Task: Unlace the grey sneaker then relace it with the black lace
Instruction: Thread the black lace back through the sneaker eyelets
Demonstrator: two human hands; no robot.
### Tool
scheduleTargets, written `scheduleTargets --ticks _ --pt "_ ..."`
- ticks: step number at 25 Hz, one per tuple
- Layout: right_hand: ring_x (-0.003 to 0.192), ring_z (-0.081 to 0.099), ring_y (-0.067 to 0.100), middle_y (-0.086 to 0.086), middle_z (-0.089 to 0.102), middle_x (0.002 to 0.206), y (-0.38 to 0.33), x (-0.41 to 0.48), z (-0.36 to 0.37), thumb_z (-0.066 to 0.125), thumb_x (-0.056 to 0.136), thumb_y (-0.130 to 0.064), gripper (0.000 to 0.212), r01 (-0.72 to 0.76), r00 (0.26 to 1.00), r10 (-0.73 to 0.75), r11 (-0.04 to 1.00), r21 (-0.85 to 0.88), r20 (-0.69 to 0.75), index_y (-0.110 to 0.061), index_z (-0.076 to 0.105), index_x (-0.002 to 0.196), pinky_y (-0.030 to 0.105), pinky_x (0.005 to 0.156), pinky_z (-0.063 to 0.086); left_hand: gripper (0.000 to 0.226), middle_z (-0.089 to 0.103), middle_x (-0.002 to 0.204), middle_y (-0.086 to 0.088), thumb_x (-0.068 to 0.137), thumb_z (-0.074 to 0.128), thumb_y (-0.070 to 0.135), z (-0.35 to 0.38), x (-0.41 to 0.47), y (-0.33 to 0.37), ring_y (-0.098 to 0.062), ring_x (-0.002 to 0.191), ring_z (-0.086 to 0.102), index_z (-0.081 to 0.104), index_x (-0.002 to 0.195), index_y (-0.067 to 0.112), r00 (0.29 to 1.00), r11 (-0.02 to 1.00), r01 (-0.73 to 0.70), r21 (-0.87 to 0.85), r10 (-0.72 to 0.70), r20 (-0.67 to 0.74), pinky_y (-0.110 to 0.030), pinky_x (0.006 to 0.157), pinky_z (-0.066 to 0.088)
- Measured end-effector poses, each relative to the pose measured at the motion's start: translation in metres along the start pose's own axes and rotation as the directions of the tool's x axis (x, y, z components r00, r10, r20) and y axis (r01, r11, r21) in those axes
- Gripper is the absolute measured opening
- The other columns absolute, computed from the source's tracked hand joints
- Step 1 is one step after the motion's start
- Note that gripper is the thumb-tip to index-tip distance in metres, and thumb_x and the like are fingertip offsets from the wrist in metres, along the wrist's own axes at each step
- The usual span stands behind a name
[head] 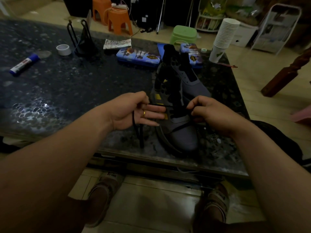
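Observation:
The grey sneaker (183, 132) with yellow stripes and a black tongue stands on the dark stone table (67, 91), toe toward me. A black lace (138, 132) runs across its lowest eyelets. My left hand (134, 111) pinches the lace's left end between thumb and forefinger, the other fingers stretched toward the shoe, and the lace's free end hangs below the palm. My right hand (212, 113) pinches the lace's right end beside the shoe's right flank, fingers curled.
Two blue tin cases (138, 57) lie behind the shoe. A stack of paper cups (223, 37) leans at the back right corner. A tape roll (63, 49), a black wire stand (82, 39) and a glue stick (23, 63) sit at the left. Stools stand on the floor beyond.

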State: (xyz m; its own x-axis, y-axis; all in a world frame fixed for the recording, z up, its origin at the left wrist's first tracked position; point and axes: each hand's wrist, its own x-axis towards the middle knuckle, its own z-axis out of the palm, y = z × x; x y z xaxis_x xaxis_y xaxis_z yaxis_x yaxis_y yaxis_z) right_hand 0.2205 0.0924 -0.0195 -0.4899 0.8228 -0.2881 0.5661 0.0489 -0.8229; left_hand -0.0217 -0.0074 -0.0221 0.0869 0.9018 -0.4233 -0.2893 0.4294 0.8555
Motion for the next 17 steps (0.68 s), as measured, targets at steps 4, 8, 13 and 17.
scheduleTargets --ticks 4,8,13,17 --pt "0.084 0.057 0.019 0.006 0.062 0.097 0.003 -0.005 0.003 0.076 0.09 -0.03 0.031 -0.021 0.999 0.029 0.989 -0.149 0.046 -0.014 0.059 0.111 0.039 0.074 0.047 0.039 0.069 0.128 -0.024 0.108 0.04 0.018 -0.005 0.004 -0.003 -0.044 0.119 0.067 0.052 0.071 0.016 1.0 0.997 0.016 -0.075 -0.017 -0.018 -0.063 0.102 0.051" --pt "0.091 0.066 0.021 0.007 0.068 0.101 0.003 -0.011 0.006 0.076 0.09 -0.038 0.03 -0.053 0.998 0.055 0.982 -0.179 0.008 -0.015 0.063 0.104 0.043 0.08 0.057 0.026 0.078 0.095 -0.01 0.108 0.054 0.03 0.001 0.005 0.013 -0.029 0.092 0.075 0.055 0.084 0.018 0.975 0.959 -0.082 0.272 0.134 -0.178 -0.043 0.085 0.06" --pt "0.093 0.065 0.004 -0.009 0.069 0.103 -0.022 -0.015 0.007 0.065 0.1 -0.024 0.01 0.203 0.923 -0.245 0.965 -0.164 -0.297 -0.025 0.067 0.109 0.014 0.07 0.05 0.032 0.054 0.058 0.011 0.099 0.067 0.042 0.009 -0.014 0.04 -0.001 0.05 0.044 0.068 0.083 0.014 0.895 0.576 -0.158 0.802 0.427 -0.13 -0.019 0.053 0.038" --pt "0.098 0.07 0.01 -0.005 0.074 0.105 -0.059 -0.012 0.026 0.071 0.097 -0.024 0.024 0.388 0.922 -0.385 0.91 -0.148 0.051 -0.022 0.067 0.121 0.028 0.086 0.054 0.021 0.058 0.064 0.012 0.098 0.068 0.039 0.02 -0.023 0.049 0.003 0.055 0.045 0.075 0.087 0.023 0.891 0.44 -0.285 0.851 0.45 0.065 -0.015 0.053 0.036"
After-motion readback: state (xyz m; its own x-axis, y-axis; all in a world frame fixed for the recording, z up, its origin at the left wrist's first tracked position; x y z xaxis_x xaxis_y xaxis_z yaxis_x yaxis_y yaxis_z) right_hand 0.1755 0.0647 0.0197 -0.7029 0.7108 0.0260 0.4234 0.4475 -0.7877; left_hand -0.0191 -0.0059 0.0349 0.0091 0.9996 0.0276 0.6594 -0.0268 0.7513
